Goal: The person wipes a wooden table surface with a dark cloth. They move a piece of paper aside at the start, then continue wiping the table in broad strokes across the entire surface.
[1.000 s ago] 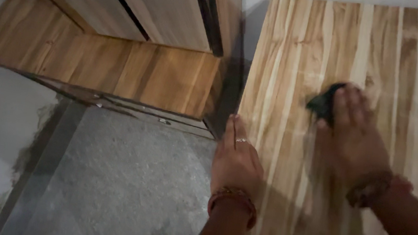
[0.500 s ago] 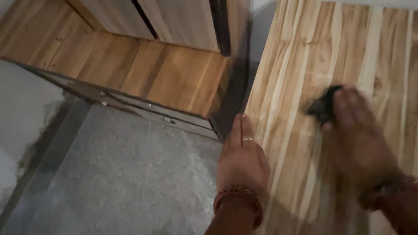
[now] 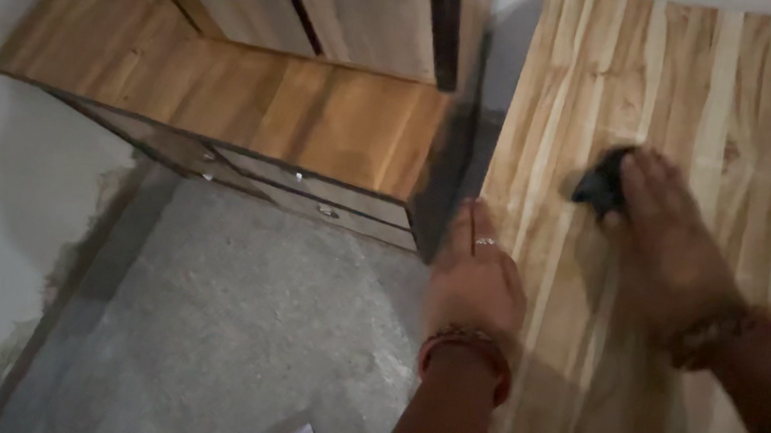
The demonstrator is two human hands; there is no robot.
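The worktop (image 3: 688, 103) is wood, made of glued strips in pale and honey-brown tones with a streaky grain and a dull, matt face. The small dark pad (image 3: 601, 183) under the right hand (image 3: 672, 244) looks soft and matt, cloth or sponge; which one cannot be told. The left hand (image 3: 476, 283) wears a thin shiny metal ring and a band of reddish beads at the wrist. The cabinet (image 3: 256, 110) has the same warm wood with a faint sheen, and its drawer fronts carry small bright metal knobs. The floor (image 3: 212, 322) is rough grey concrete, grainy and matt.
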